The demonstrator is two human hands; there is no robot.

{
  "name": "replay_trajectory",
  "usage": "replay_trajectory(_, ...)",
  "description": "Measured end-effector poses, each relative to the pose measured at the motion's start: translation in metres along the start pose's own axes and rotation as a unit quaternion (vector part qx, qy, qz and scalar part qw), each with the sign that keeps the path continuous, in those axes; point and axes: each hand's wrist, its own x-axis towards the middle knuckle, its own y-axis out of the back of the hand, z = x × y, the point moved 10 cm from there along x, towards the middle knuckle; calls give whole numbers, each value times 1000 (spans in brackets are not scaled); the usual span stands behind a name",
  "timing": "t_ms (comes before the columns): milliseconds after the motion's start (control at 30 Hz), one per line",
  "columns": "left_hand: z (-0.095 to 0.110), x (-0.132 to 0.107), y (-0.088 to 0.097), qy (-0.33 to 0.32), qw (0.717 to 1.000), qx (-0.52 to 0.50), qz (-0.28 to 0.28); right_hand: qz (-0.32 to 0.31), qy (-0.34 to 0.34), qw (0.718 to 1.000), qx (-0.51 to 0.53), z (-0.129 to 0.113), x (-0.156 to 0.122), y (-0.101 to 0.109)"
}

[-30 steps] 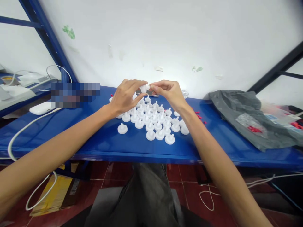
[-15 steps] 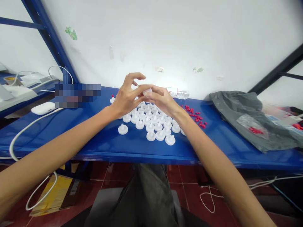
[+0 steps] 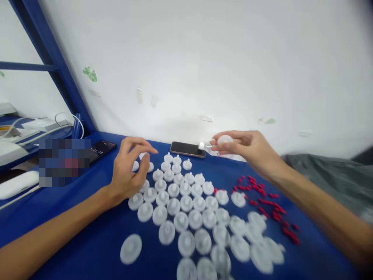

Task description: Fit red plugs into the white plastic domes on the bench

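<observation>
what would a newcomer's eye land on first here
Probably the crowd of white stemmed discs spread across the blue table, mid-view. The small red pieces scattered at their right stand out too. The right hand holds a white piece above the table, while the left hand is at the discs' left edge.

The right hand [image 3: 253, 147] is holding a round white plastic piece [image 3: 225, 139]; the left hand [image 3: 127, 171] is hovering beside white stemmed plastic discs [image 3: 186, 203].

Dark phone [image 3: 185, 148] near white-capped bottle [image 3: 208, 148]
</observation>
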Motion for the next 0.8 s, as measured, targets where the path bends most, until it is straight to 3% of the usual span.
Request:
replay_trajectory(100, -19, 0, 0, 48, 999, -22, 1, 10, -33, 999, -39, 11, 15, 22)
replay_trajectory(167, -28, 5, 8, 71, 997, -15, 34, -3, -54, 998, -41, 17, 17, 27)
replay_trajectory(267, -36, 11, 19, 88, 994, 6, 62, -51, -85, 995, 1, 23, 7, 18)
replay_trajectory(367, -39, 12, 19, 93, 995, 14, 39, -68, -111, 987, 94, 26, -10, 2)
replay_trajectory(433, -32, 14, 17, 70, 997, 28, 7, -69, -135, 979, 133, 25, -19, -15)
replay_trajectory(533, -16, 19, 16, 35, 999, 16, -36, -119, -145, 973, 135, 13, -28, -58)
replay_trajectory(700, 32, 18, -3, -16, 977, -129, -167, -178, -81, 962, 192, -27, -35, -135)
replay_trajectory(800, 59, 16, 5, -90, 979, -133, -127, -196, -53, 950, 235, -45, -40, -164)
